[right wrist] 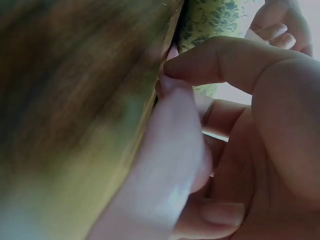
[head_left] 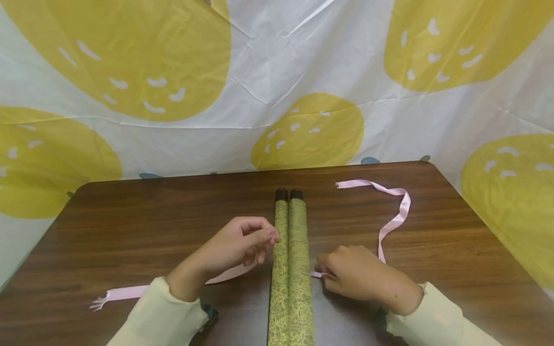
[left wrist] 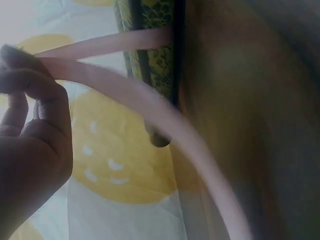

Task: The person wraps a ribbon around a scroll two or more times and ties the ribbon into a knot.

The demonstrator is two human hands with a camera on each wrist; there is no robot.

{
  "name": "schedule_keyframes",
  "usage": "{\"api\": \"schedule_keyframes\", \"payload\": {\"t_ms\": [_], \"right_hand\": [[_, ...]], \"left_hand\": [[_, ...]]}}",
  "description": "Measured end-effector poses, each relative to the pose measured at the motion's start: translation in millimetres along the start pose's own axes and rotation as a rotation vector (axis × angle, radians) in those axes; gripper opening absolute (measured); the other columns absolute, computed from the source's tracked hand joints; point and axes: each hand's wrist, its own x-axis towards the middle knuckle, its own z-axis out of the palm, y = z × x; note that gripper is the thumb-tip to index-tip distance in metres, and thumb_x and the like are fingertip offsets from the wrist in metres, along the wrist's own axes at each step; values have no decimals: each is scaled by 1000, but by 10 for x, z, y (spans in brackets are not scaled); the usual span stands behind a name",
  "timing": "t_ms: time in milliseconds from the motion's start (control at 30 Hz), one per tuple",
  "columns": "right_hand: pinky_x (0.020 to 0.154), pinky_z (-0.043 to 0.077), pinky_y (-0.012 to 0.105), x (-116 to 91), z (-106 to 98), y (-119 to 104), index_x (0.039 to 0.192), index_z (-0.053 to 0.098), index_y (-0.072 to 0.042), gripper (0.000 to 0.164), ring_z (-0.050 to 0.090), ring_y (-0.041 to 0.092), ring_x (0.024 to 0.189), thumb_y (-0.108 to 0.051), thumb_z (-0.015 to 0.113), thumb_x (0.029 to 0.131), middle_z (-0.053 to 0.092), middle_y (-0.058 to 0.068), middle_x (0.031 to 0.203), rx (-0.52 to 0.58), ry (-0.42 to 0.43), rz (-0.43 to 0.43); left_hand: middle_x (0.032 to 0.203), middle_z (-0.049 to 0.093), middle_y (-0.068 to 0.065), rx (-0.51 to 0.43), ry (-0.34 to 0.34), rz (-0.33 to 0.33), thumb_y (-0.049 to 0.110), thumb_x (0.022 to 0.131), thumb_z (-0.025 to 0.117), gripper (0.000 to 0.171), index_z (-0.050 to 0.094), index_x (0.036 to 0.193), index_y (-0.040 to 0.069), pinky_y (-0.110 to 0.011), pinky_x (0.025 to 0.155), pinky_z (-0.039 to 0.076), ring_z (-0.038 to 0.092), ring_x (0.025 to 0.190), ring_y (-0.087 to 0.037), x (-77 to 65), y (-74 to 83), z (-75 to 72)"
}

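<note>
A rolled scroll (head_left: 297, 269), two green-gold patterned rolls side by side with dark end knobs, lies lengthwise on the table. My left hand (head_left: 235, 245) is raised by its left side, thumb and fingers pinching a pink ribbon (left wrist: 145, 100). From those fingertips, one stretch of ribbon runs to the scroll and another hangs down in the left wrist view. Low at the scroll's right side, my right hand (head_left: 359, 271) pinches the ribbon close to the tabletop, as the right wrist view shows. The ribbon's middle part is hidden at the scroll.
The ribbon's frayed left end (head_left: 114, 294) lies on the brown wooden table (head_left: 207, 202) beside my left sleeve. Its right tail (head_left: 396, 221) curves toward the back right. A white cloth with yellow fruit shapes (head_left: 268, 48) hangs behind the table.
</note>
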Motion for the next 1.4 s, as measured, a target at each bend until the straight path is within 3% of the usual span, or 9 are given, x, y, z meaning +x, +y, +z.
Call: {"api": "schedule_keyframes", "payload": {"t_ms": [233,433,600,800,1033,1267,1400], "right_hand": [[39,37,30,-10,-4,-3,60,44,-21,24,41,9,46,-21,64,73,41,-10,51,-7,-11,2],[40,39,30,-13,-13,-2,60,47,-22,22,42,9,46,-21,65,73,43,-11,51,-5,-25,9],[40,39,29,-20,-25,12,61,48,-22,20,42,9,47,-18,66,70,44,-12,52,13,-33,1],[38,37,26,-35,-60,42,61,48,-23,23,42,8,45,-6,64,62,46,-12,52,87,-81,-8],[38,35,22,-57,-135,57,65,52,-21,24,41,6,46,0,62,60,46,-12,53,176,-127,-37],[40,36,21,-110,-246,-5,80,57,-18,24,41,4,48,-1,65,65,44,-11,55,252,-190,-103],[39,35,20,-145,-323,-51,69,56,-21,17,40,2,47,-9,68,69,45,-14,55,217,-184,-74]], "left_hand": [[59,54,-6,29,-16,-3,27,93,57,33,63,101,-4,-20,41,36,47,52,-22,37,-75,39],[60,54,-5,98,-29,-27,30,91,60,30,66,108,6,-19,40,34,47,52,-18,42,-87,70],[64,57,-7,87,-38,-42,22,89,64,30,65,113,4,-18,39,33,47,51,-13,46,-112,96],[62,59,-10,129,-26,-43,25,87,66,31,66,113,7,-18,38,34,47,49,-13,41,-133,99],[89,65,-21,139,-7,-30,22,86,68,26,63,106,5,-18,40,38,54,51,-14,64,-160,101],[96,68,-22,49,24,-71,23,82,72,47,53,123,9,-21,41,41,57,51,-16,57,-139,116],[90,70,-19,83,30,-74,26,82,71,38,61,116,12,-21,39,40,58,49,-15,57,-152,142]]}}
